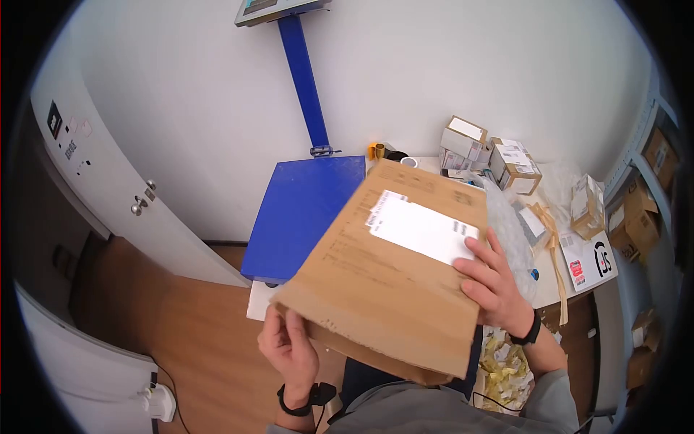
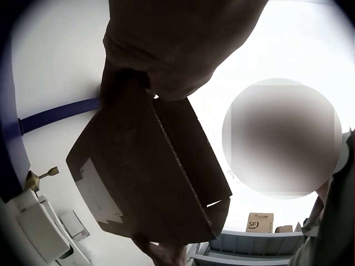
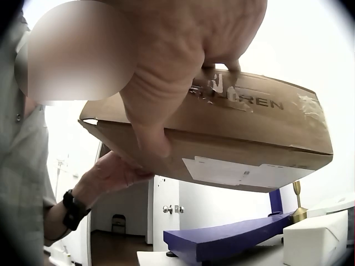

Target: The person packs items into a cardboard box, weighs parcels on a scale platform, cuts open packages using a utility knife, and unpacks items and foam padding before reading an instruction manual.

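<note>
A brown cardboard box (image 1: 390,275) is held tilted in front of the body, with a white label (image 1: 423,228) on its upward face. My left hand (image 1: 290,351) pinches its near left corner between thumb and fingers. On the right side, my right hand (image 1: 495,286) grips the box, fingertips over the label's edge. The right wrist view shows the thumb of that hand on one face and fingers on another, beside torn clear tape (image 3: 216,83) and printed letters. In the left wrist view, a flap (image 2: 191,144) at the near end stands apart from the box edge.
A blue platform scale (image 1: 311,210) stands behind the box, its post rising to a display. Small parcels (image 1: 515,165), bubble wrap (image 1: 510,235) and a white SF box (image 1: 591,260) lie on the right table. Below is a heap of paper scraps (image 1: 506,365); shelves (image 1: 636,159) stand far right.
</note>
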`<state>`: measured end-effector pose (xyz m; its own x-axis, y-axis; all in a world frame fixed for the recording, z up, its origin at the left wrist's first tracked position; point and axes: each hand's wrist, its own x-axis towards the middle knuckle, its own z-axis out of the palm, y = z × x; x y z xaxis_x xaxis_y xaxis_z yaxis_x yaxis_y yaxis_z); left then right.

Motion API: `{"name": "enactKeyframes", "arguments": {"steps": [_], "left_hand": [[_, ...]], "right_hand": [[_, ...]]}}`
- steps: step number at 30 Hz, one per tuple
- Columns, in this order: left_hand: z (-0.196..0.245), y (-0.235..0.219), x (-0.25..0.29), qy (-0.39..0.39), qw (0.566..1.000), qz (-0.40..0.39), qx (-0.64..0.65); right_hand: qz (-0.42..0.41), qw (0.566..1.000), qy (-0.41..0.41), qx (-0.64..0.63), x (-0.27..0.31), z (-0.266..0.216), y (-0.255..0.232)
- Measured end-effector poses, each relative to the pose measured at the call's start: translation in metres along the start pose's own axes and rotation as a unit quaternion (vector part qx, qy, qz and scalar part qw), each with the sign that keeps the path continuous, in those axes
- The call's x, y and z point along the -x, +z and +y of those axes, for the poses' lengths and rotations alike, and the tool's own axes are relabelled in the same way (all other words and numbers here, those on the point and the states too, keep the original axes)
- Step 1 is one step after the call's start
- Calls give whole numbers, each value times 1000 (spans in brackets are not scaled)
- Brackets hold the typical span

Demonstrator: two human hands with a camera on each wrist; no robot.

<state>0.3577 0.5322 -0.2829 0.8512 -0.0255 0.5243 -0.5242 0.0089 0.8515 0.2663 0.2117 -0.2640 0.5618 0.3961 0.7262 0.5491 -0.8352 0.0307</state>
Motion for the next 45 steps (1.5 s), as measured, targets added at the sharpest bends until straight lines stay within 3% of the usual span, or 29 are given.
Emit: {"name": "enactKeyframes", "arguments": {"steps": [1,5,7,9,11,13,16,17,18,19,21,24,26,28,30,31,32,34,38,40,42,44,45], "left_hand": [[-8,-6,-4,-24,999,33,15],[-77,-33,-33,21,996,70,-56],[-108,-54,-64,-66,985,76,141],[-152,-81,-90,-54,991,78,99],[-156,-90,-104,-41,995,71,56],[-152,-88,-110,-7,988,152,7],[-180,-117,-112,-13,982,130,-135],[-157,-100,-110,6,983,131,-127],[-170,-111,-110,-14,966,111,-231],[-181,-115,-110,18,964,96,-248],[-177,-112,-106,9,963,92,-253],[-165,-113,-94,-41,934,108,-339],[-139,-101,-70,39,946,189,-261],[-127,-103,-37,57,927,220,-299],[-125,-78,2,134,923,225,-280],[-127,-65,21,149,931,175,-285],[-130,-53,38,166,934,122,-291],[-133,-14,62,188,953,34,-235],[-137,45,83,95,972,-114,-183],[-156,62,90,85,973,-112,-184],[-168,69,89,69,975,-107,-184],[-173,71,87,171,948,-103,-247],[-174,71,87,171,948,-98,-249]], "right_hand": [[5,1000,0,2,-11,11,12],[-3,996,-56,62,-57,30,76],[4,995,-73,67,-80,26,112],[4,992,-73,101,-98,17,148],[12,991,-86,100,-115,24,177],[17,990,-90,109,-133,34,196],[-48,995,-14,86,-141,40,212],[-78,994,-3,71,-138,41,215],[-78,995,-10,68,-133,41,216],[-76,995,-20,65,-125,41,216],[-116,992,13,38,-113,35,203],[-90,991,95,4,-78,40,166],[-63,982,178,28,-44,61,132],[-71,954,269,107,-1,105,100],[-105,923,349,125,45,151,81],[-120,914,375,99,60,170,74],[-122,914,376,96,66,175,64],[-224,876,389,177,62,187,52],[-288,879,329,189,54,213,58],[-287,911,218,200,46,226,69],[-299,905,246,174,39,235,86],[-314,897,273,145,29,237,92],[-344,881,306,110,23,240,91]]}}
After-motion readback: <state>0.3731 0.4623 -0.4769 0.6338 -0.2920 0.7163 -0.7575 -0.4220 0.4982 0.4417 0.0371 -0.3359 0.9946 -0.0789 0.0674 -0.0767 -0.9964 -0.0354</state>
